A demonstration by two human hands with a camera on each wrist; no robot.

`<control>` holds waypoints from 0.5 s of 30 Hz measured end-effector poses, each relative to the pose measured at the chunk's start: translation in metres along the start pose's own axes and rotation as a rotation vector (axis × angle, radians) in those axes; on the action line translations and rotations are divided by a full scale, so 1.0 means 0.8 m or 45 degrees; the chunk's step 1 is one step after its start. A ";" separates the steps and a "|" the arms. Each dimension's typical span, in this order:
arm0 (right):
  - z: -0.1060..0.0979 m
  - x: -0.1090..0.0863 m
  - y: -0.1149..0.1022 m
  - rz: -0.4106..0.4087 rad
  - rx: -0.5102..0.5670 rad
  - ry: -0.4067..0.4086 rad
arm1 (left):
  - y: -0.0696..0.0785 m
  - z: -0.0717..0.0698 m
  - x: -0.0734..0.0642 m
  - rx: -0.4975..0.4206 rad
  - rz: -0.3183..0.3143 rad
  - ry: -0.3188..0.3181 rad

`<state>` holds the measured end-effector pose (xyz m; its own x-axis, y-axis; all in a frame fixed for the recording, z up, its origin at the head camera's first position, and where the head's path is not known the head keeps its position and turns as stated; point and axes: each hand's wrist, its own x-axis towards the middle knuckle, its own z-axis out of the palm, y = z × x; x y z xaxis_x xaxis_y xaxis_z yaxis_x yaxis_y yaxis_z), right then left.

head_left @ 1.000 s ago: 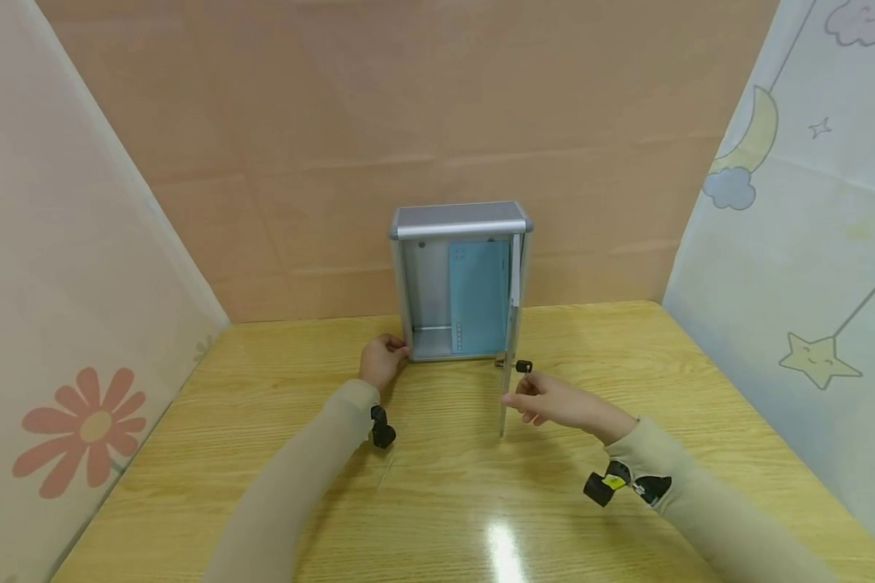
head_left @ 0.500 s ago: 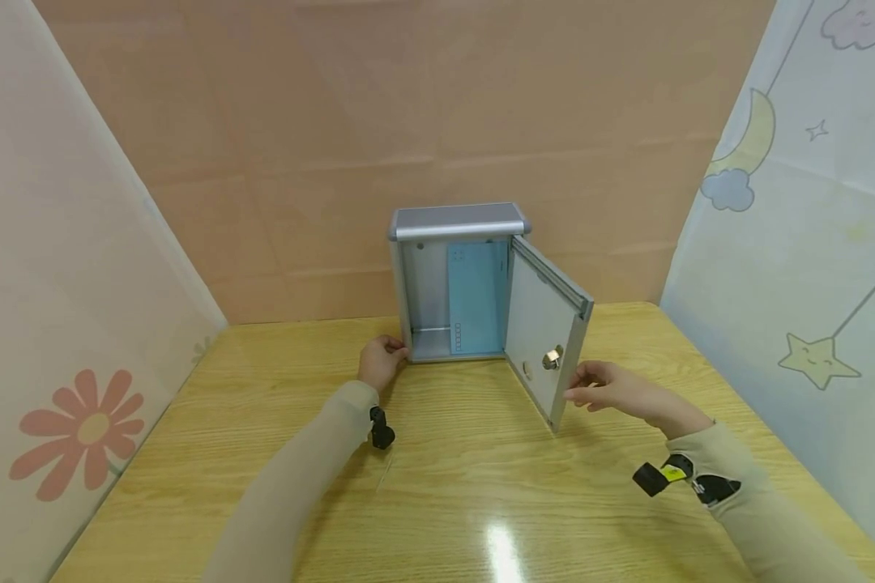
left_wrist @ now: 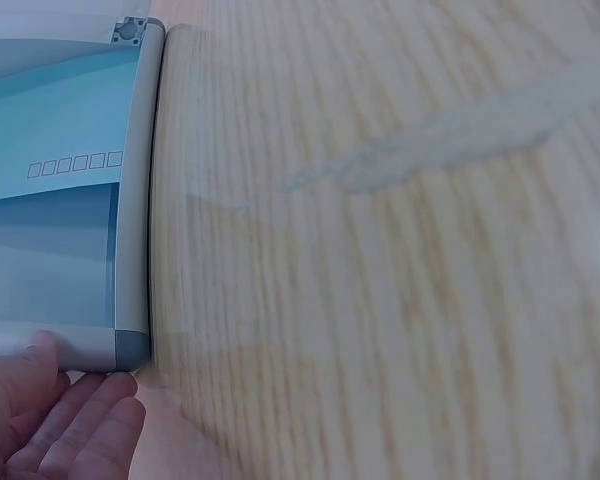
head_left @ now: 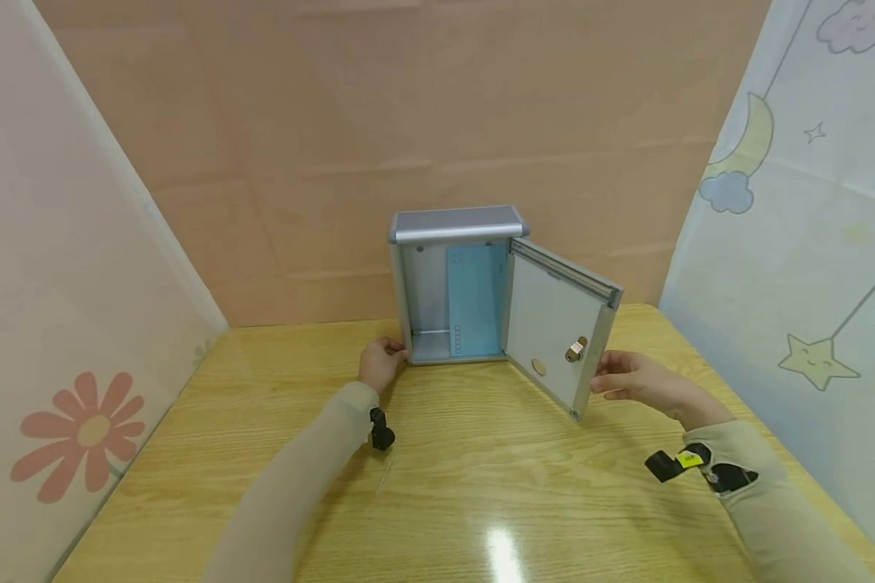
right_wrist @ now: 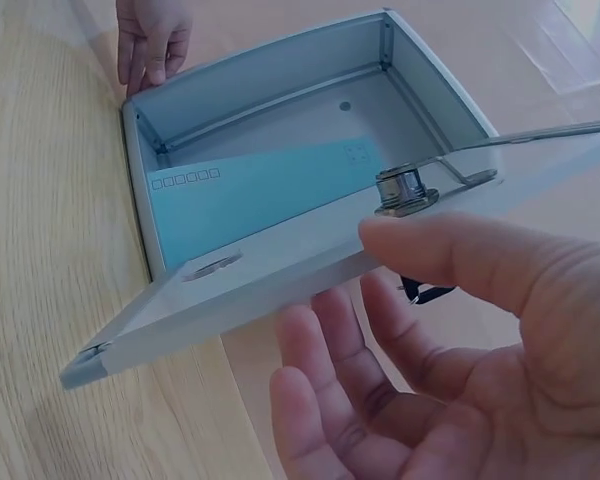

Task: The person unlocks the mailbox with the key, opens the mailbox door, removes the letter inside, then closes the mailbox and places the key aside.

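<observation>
Right hand [head_left: 647, 382] pinching the free edge, I see the metal box's [head_left: 458, 219] door [head_left: 548, 308] swung wider than a second ago; the blue envelope [head_left: 475, 300], upright inside at right, now looks reachable. Left hand [head_left: 381, 362] grips the lower left corner. Peach backdrop [head_left: 445, 97] behind, wooden table [head_left: 437, 470] beneath.

A wood-grain table [head_left: 445, 502] stands before me, a bright reflection [head_left: 503, 555] lying on its near part. Behind the table rises a creased tan backdrop [head_left: 299, 162]. Left of the table, a pale panel [head_left: 95, 243] bears a red-petalled flower [head_left: 92, 431]; right of the table, a white panel [head_left: 838, 243] shows a yellow star [head_left: 818, 362], crescent moon [head_left: 758, 134] and blue cloud [head_left: 727, 192].
</observation>
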<state>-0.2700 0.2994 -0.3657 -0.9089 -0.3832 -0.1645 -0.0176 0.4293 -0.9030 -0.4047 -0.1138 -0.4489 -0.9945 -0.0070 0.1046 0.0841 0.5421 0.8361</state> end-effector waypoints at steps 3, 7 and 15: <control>-0.002 0.000 0.002 -0.003 0.035 0.004 | 0.000 0.000 0.000 -0.001 -0.003 0.003; -0.004 0.000 0.003 -0.003 0.051 0.023 | 0.000 0.000 0.000 -0.021 -0.002 0.003; -0.005 -0.004 0.001 0.019 0.070 0.062 | 0.000 -0.001 -0.002 -0.004 0.013 -0.003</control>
<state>-0.2689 0.3046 -0.3642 -0.9280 -0.3364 -0.1602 0.0182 0.3886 -0.9212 -0.4030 -0.1143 -0.4489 -0.9937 0.0002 0.1121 0.0945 0.5393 0.8368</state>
